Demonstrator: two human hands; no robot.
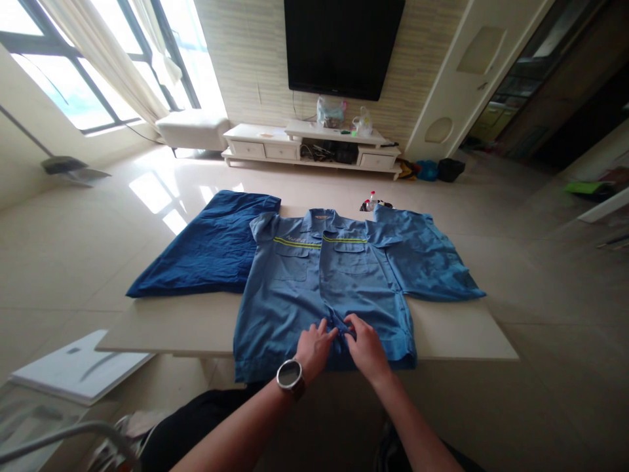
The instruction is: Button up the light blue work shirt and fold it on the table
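A light blue work shirt (pixel 295 288) with a yellow reflective stripe lies front up on a low beige table (pixel 457 334). Its hem hangs over the near edge. My left hand (pixel 314 347), a watch on its wrist, pinches the shirt's front placket near the hem. My right hand (pixel 366 347) pinches the same placket just beside it, fingertips almost touching the left hand's. A darker blue garment (pixel 206 246) lies spread on the table's left side, partly under the shirt's sleeve.
A white TV stand (pixel 314 151) and a wall television (pixel 341 46) stand at the far wall. A white bench (pixel 194 128) sits by the windows. A small bottle (pixel 371 200) is beyond the table. A white board (pixel 78 370) lies near left.
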